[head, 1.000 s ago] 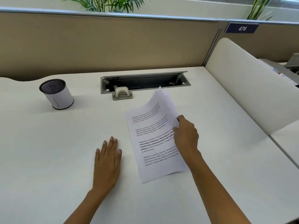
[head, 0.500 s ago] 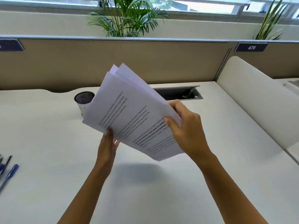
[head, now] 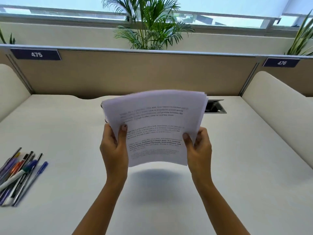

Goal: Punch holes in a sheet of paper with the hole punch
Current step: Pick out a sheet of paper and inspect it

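A thin stack of white printed paper sheets point(head: 155, 122) is held up in the air above the white desk point(head: 67, 133), facing me, its text blurred. My left hand point(head: 114, 148) grips the stack's left edge, thumb on the front. My right hand point(head: 199, 148) grips the right edge the same way. The sheets' top edges fan apart slightly. The hole punch is hidden behind the paper or out of sight.
A pile of pens and markers point(head: 18, 173) lies at the desk's left edge. A cable box opening point(head: 215, 106) shows behind the paper's right side. Tan partitions point(head: 135, 73) and cream side dividers point(head: 279, 106) wall the desk.
The paper went from lying on the desk under my right hand to being raised in both hands, now turned square toward me. The view tilted upward.
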Demonstrator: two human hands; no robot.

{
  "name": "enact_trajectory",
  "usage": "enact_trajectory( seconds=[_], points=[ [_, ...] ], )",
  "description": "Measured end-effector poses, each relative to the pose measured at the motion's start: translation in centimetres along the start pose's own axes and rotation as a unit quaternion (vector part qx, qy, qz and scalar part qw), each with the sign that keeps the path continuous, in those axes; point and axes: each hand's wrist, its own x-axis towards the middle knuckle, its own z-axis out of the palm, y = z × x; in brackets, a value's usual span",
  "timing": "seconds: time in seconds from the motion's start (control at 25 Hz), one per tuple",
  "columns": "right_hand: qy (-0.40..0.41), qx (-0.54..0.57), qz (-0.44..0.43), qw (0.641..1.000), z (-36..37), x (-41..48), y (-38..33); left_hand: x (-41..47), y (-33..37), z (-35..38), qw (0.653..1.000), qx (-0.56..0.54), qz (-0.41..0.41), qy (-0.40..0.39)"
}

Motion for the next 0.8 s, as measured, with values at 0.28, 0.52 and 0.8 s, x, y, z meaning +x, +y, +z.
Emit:
enact_trajectory(
  seconds=[0.28, 0.52, 0.8],
  points=[
    [0.007, 0.032, 0.045, 0.998, 0.5, -2.4, 1.2, -2.1, -0.8, -0.6, 0.999, 0.042, -0.021, -0.008],
    [0.01, 0.05, 0.038, 0.998, 0.3, -2.9, 1.2, -2.2, -1.0, -1.6, 1.0, 0.019, 0.002, -0.007],
    [0.008, 0.054, 0.044, 0.998, 0.2, -3.9, 1.7, -3.1, -2.7, -2.5, 0.999, 0.034, -0.001, 0.006]
  ],
)
